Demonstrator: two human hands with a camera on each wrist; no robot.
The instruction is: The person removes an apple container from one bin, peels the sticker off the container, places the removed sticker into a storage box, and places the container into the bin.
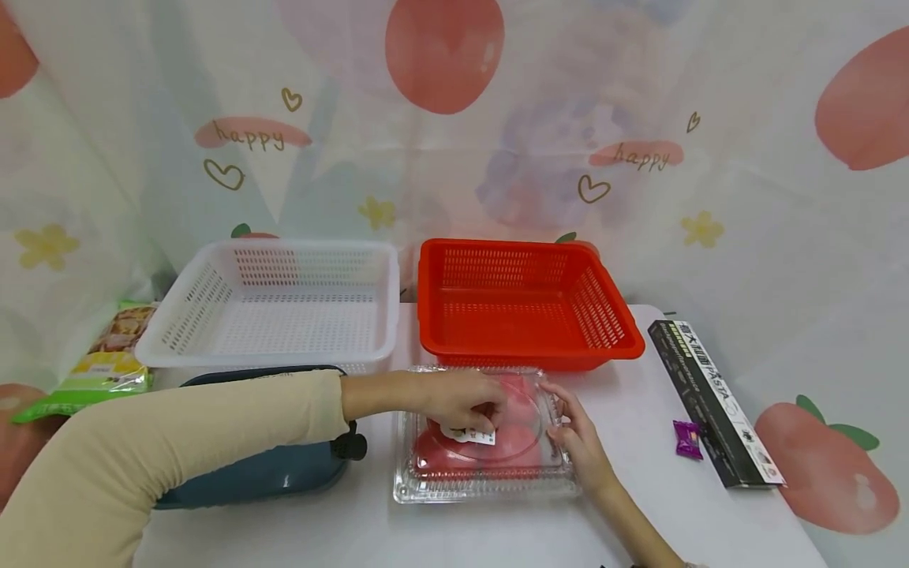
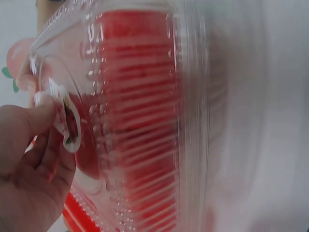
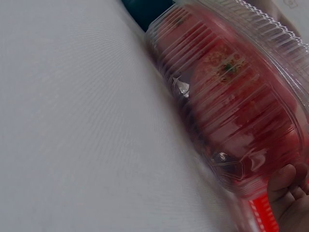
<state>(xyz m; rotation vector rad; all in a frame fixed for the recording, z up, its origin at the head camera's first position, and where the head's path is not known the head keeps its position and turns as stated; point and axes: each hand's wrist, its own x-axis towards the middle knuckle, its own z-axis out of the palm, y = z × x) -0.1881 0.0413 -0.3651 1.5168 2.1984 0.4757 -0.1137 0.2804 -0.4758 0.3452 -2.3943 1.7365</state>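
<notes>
Before the red basket (image 1: 525, 358), head view, the clear box (image 1: 490, 489) sits on the bench (image 1: 426, 544). Left wrist: left hand (image 2: 29, 176) pinches the sticker (image 2: 70, 123); best ease slowly. Right wrist: right hand (image 3: 293, 208) touches the box's end, grip unclear; brace gently.

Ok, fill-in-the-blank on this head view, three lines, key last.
1. In the head view, the left hand pinches the label while the right hand holds the clear container's ____ side.
2. Left of the red basket stands another basket, coloured ____.
3. Beside the pasta box lies a small packet, coloured ____.
Key: right; white; purple
</notes>
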